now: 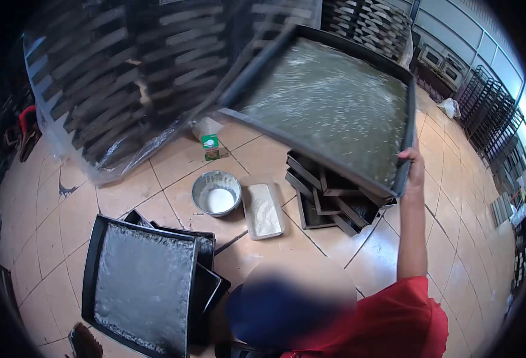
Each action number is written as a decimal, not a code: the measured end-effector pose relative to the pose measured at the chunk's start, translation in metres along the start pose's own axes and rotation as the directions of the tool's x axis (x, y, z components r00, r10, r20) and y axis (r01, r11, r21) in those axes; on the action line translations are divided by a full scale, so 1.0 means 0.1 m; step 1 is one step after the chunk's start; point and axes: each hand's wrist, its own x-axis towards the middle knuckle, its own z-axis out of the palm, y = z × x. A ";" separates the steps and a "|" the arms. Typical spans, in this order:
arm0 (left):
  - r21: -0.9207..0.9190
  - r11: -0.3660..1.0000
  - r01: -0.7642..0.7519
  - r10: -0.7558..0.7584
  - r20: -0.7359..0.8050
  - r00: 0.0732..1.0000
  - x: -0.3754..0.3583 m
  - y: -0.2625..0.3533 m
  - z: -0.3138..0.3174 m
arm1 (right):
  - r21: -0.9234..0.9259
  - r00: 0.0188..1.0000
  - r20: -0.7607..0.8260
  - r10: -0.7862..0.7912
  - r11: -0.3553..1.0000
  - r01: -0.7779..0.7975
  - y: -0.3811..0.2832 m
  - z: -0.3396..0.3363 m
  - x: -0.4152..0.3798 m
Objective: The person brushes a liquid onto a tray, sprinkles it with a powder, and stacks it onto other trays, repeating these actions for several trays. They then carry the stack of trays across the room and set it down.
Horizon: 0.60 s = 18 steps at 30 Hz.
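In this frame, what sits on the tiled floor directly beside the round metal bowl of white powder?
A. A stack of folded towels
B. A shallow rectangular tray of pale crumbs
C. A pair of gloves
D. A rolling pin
B: a shallow rectangular tray filled with pale crumbs lies on the floor tiles just right of the round bowl holding white powder.

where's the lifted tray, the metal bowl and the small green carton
lifted tray (328,101): head view, middle of its floured inner surface
metal bowl (206,182): head view, bare inner wall above the white powder
small green carton (210,147): head view, its front face
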 end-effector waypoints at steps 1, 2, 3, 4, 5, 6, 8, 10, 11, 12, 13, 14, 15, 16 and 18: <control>-0.028 0.999 0.027 -0.027 0.013 1.000 0.03 0.06 0.14 | 0.011 1.000 -0.021 -0.017 1.000 0.017 -0.05 -0.19 0.12; -0.051 0.997 0.055 -0.054 0.028 0.998 0.05 0.12 0.25 | 0.020 0.999 -0.041 -0.029 0.999 0.030 -0.08 -0.37 0.24; -0.037 0.997 0.071 -0.069 0.062 0.996 0.08 0.10 0.32 | 0.029 0.997 -0.063 -0.040 0.999 0.042 -0.10 -0.56 0.35; -0.083 0.996 0.045 -0.038 0.084 0.996 0.10 0.06 0.40 | -0.002 0.996 -0.086 -0.040 0.999 0.040 -0.10 -0.79 0.45; -0.085 0.994 0.074 -0.064 0.115 0.991 0.12 0.03 0.47 | -0.032 0.993 -0.108 -0.042 0.999 0.039 -0.08 -1.03 0.56; -0.084 0.991 0.101 -0.089 0.145 0.985 0.13 0.03 0.55 | -0.060 0.991 -0.128 -0.043 0.998 0.035 -0.05 -1.28 0.68; -0.101 0.981 0.164 -0.143 0.193 0.971 0.12 0.13 0.75 | -0.117 0.949 -0.279 0.146 0.976 -0.184 0.00 -1.86 0.87; -0.104 0.971 0.217 -0.189 0.228 0.955 0.11 0.18 0.93 | -0.292 0.909 -0.376 0.179 0.908 -0.300 0.10 -2.47 1.04; -0.170 0.971 0.167 -0.130 0.210 0.969 0.06 0.26 1.05 | -0.441 0.912 -0.390 0.129 0.843 -0.308 0.18 -2.77 1.05; -0.165 0.958 0.235 -0.189 0.257 0.948 0.06 0.14 1.05 | -0.578 0.916 -0.393 0.077 0.754 -0.311 0.27 -2.92 1.04; -0.155 0.939 0.307 -0.251 0.298 0.921 0.06 -0.06 1.01 | -0.862 0.935 -0.335 -0.113 0.437 -0.256 0.18 -2.84 1.03; -0.135 0.918 0.374 -0.312 0.337 0.888 0.03 -0.13 0.99 | -0.963 0.918 -0.264 -0.297 0.019 -0.270 0.08 -2.66 0.98; -0.103 0.920 0.377 -0.320 0.357 0.878 -0.02 -0.19 0.97 | -0.876 0.891 -0.085 -0.447 -0.393 -0.281 0.00 -2.41 0.95; -0.111 0.932 0.345 -0.287 0.356 0.889 -0.10 -0.25 0.97 | -0.718 0.829 0.238 -0.506 -0.667 -0.200 -0.15 -1.70 0.78; -0.001 0.954 0.299 -0.263 0.477 0.839 -0.22 -0.07 1.04 | -0.597 0.616 0.646 -0.451 -0.801 0.041 -0.31 -0.30 0.41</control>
